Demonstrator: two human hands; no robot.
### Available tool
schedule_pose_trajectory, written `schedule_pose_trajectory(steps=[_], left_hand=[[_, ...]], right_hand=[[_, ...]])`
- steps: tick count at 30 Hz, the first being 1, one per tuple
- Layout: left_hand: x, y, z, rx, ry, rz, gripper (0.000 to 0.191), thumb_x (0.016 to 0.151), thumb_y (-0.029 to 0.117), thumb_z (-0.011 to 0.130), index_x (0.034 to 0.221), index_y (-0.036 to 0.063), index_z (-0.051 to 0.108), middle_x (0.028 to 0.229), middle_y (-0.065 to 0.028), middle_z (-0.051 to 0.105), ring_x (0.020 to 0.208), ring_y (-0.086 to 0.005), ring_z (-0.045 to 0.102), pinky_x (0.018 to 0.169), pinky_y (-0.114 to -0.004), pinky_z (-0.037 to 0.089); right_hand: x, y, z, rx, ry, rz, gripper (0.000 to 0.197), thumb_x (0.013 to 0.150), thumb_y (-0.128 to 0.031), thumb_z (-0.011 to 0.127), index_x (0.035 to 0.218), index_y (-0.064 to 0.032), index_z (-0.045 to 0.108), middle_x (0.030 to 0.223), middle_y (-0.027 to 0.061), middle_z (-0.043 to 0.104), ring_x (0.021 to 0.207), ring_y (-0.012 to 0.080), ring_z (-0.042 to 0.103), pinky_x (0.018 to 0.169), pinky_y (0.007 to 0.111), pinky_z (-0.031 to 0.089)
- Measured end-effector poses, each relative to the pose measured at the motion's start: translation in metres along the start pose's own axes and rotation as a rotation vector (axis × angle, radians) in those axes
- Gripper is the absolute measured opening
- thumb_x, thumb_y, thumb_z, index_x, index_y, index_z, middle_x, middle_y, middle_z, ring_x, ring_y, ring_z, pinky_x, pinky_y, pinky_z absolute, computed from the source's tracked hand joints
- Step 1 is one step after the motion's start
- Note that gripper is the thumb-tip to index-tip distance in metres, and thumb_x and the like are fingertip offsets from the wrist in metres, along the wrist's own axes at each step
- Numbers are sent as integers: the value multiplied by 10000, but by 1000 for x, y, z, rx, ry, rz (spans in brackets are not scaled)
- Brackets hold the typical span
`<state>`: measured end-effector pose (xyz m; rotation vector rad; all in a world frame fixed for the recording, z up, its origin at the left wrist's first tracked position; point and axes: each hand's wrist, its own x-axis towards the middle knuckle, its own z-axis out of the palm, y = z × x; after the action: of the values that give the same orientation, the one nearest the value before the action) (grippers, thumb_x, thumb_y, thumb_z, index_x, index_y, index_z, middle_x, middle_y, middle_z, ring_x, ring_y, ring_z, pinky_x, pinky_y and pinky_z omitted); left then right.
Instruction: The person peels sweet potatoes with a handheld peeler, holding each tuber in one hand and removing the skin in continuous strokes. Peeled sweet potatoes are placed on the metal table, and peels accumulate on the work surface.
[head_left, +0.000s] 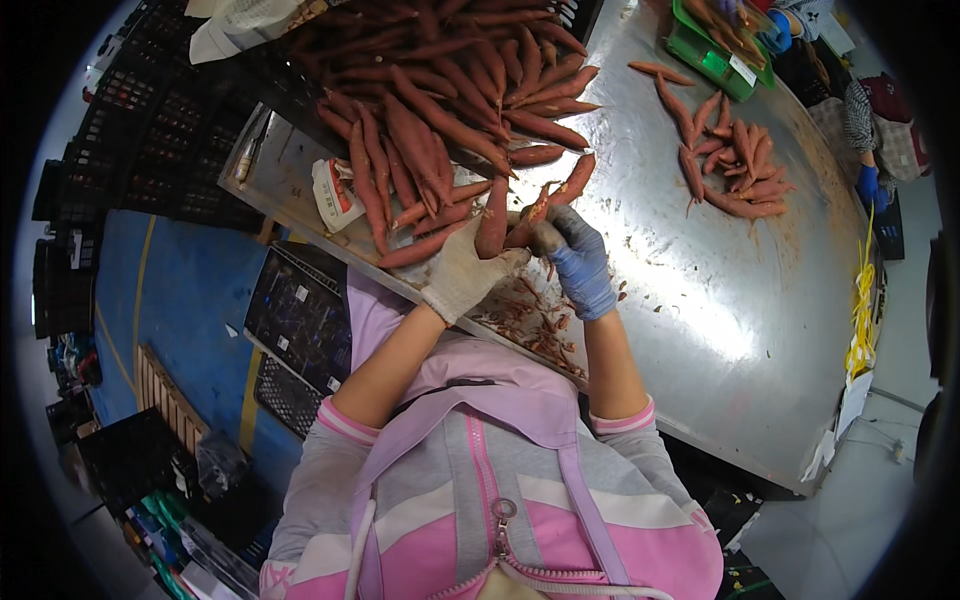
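Note:
Many red-skinned sweet potatoes (450, 82) spill from a dark crate onto the steel table. My left hand (469, 270), in a whitish knit glove, holds a sweet potato (492, 221) between thumb and fingers. Right beside it my right hand (574, 255), in a blue and grey glove, is closed around another sweet potato (534, 217) with pale scraped patches; whether a tool is in its fingers cannot be told. One more sweet potato (576, 180) lies just beyond the right hand. Peel and root scraps (544, 326) are strewn on the table below both hands.
On the steel table (675, 300), a heap of smaller sweet potatoes (742, 165) lies right, near a green plastic tray (720, 56) at a co-worker's gloved hands. A white packet (336, 196) is left of the hands. Another person (874, 142) stands far right. Black crates (296, 315) stand lower left.

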<state>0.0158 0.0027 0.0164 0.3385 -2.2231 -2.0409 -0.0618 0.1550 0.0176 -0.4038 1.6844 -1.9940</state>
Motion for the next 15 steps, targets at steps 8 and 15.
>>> schedule_pose_trajectory(steps=[8,15], left_hand=[[-3,6,-4,408,34,41,419,705,197,740,1082,75,604,948,-136,653,881,-262,641,779,-334,492],[-4,10,-9,582,8,212,432,668,141,733,1079,92,609,994,-116,636,923,-288,616,809,-342,484]], right_hand=[[10,-21,-10,-251,141,-131,148,834,-124,667,920,-6,648,802,32,652,744,81,589,702,228,483],[10,-14,-28,-66,24,44,168,808,-174,689,844,-21,631,710,21,593,608,81,508,574,221,429]])
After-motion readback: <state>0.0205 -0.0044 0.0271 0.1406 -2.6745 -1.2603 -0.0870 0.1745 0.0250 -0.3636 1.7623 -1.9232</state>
